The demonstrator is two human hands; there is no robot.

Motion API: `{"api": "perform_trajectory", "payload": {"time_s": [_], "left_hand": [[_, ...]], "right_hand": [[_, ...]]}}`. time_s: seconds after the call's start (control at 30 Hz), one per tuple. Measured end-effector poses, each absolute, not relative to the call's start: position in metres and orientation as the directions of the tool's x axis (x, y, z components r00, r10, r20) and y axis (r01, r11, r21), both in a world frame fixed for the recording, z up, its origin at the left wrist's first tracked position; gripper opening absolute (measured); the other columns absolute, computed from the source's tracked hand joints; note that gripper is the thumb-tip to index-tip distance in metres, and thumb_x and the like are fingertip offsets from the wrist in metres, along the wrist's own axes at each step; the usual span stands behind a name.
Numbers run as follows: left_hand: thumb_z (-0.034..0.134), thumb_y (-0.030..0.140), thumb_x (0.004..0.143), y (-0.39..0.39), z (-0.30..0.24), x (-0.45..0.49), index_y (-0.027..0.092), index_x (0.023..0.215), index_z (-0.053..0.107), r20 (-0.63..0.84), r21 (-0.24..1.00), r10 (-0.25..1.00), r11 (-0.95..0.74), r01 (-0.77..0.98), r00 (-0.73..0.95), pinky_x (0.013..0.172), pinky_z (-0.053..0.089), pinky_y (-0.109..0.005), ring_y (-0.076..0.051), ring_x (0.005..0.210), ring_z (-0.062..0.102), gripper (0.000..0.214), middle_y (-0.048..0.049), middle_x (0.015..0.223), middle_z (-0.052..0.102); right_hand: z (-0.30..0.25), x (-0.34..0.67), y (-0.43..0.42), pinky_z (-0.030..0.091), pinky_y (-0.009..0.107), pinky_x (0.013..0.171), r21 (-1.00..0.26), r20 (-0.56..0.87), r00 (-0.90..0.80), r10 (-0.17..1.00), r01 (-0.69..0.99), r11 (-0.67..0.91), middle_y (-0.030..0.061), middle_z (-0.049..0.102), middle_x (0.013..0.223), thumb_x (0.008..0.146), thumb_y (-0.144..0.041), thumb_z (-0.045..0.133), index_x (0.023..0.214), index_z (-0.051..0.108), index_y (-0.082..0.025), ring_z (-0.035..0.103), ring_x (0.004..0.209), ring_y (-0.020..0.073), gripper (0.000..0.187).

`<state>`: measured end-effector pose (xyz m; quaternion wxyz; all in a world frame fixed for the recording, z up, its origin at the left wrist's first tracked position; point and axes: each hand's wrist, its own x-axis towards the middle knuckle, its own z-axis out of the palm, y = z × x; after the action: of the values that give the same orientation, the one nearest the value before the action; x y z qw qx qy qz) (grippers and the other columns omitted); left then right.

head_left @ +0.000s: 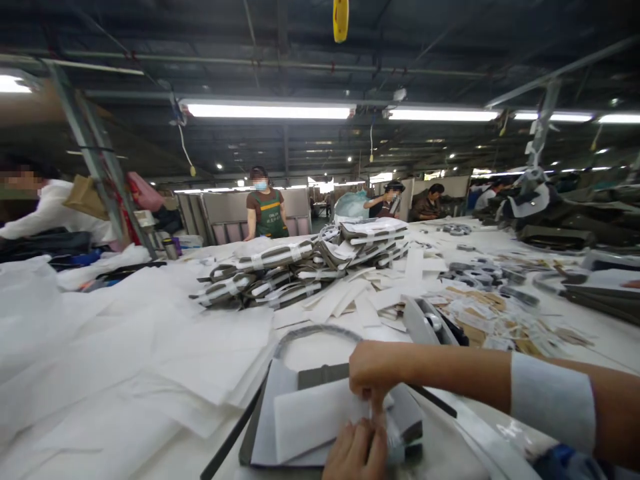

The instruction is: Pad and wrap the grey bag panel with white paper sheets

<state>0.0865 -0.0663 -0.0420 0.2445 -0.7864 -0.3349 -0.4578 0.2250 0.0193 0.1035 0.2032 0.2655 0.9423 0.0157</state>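
Observation:
A dark grey bag [323,375] with a rounded handle [320,330] lies in front of me, with white padding and a white foam strip [310,420] across it. My right hand [373,373] reaches in from the right and is closed, its fingers pointing down at the strip's right end. Just below, my left hand [356,453] presses there with bent fingers held together. The two hands' fingertips meet, and what is between them is hidden. Clear plastic film [395,440] shines beside the fingers. A white band [553,403] is around my right forearm.
Large white sheets [175,347] cover the table's left side. Beyond the bag, wrapped dark handled pieces [280,270] form a pile. White strips [345,300], tags [480,313] and a grey tray [425,320] lie to the right. Several people work farther off, one in a green apron [269,212].

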Motion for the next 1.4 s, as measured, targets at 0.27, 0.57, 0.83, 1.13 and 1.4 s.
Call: {"api": "perform_trajectory", "payload": {"time_s": [0.27, 0.57, 0.83, 1.13, 1.4], "left_hand": [[0.068, 0.011, 0.085, -0.087, -0.013, 0.076, 0.023, 0.106, 0.064, 0.690, 0.066, 0.532, -0.722, 0.689, 0.491, 0.088, 0.055, -0.033, -0.019, 0.084, 0.065, 0.024, -0.0019, 0.097, 0.069], [0.070, 0.010, 0.085, -0.089, -0.014, 0.073, 0.023, 0.115, 0.061, 0.674, 0.090, 0.538, -0.740, 0.666, 0.506, 0.099, 0.051, -0.034, -0.018, 0.096, 0.064, 0.034, 0.0002, 0.108, 0.068], [0.066, 0.008, 0.086, -0.087, -0.017, 0.074, 0.024, 0.115, 0.061, 0.678, 0.094, 0.539, -0.737, 0.670, 0.499, 0.100, 0.052, -0.037, -0.020, 0.098, 0.065, 0.033, -0.0007, 0.110, 0.069], [0.051, 0.012, 0.093, -0.085, -0.006, 0.067, 0.020, 0.125, 0.057, 0.677, 0.140, 0.516, -0.790, 0.596, 0.525, 0.097, 0.055, -0.034, -0.021, 0.104, 0.066, 0.034, -0.0064, 0.116, 0.069], [0.058, 0.017, 0.093, -0.080, 0.029, 0.015, 0.014, 0.142, 0.043, 0.481, -0.297, 0.402, -0.762, 0.575, 0.780, 0.112, 0.043, -0.050, -0.028, 0.137, 0.044, 0.052, -0.0117, 0.148, 0.048]], "right_hand": [[0.093, 0.247, 0.052, 0.026, 0.024, 0.052, -0.071, -0.339, -0.678, 0.653, 0.710, 0.700, -0.0066, 0.062, 0.060, 0.058, -0.059, 0.084, 0.070, 0.069, -0.021, 0.046, 0.052, 0.0093, 0.042], [0.079, 0.283, 0.051, 0.046, 0.029, 0.086, -0.289, -0.089, -0.507, 0.857, 0.837, 0.465, 0.0109, 0.070, 0.118, 0.080, -0.045, 0.069, 0.124, 0.067, -0.016, 0.065, 0.103, 0.0255, 0.052], [0.062, 0.279, 0.033, 0.048, 0.028, 0.096, -0.469, -0.151, -0.539, 0.829, 0.777, 0.420, 0.0048, 0.070, 0.123, 0.079, -0.042, 0.072, 0.132, 0.062, -0.021, 0.065, 0.111, 0.0235, 0.058], [0.032, 0.266, -0.094, 0.020, 0.053, 0.120, -0.243, 0.297, -0.528, 0.796, 0.764, 0.598, 0.0121, 0.054, 0.143, 0.087, -0.049, 0.064, 0.142, 0.050, -0.018, 0.046, 0.135, 0.0311, 0.066], [0.001, 0.295, -0.086, 0.031, 0.055, 0.115, 0.104, 0.410, -0.650, 0.640, 0.730, 0.676, 0.0143, 0.053, 0.143, 0.080, -0.013, 0.069, 0.143, 0.047, -0.013, 0.050, 0.132, 0.0314, 0.067]]}}
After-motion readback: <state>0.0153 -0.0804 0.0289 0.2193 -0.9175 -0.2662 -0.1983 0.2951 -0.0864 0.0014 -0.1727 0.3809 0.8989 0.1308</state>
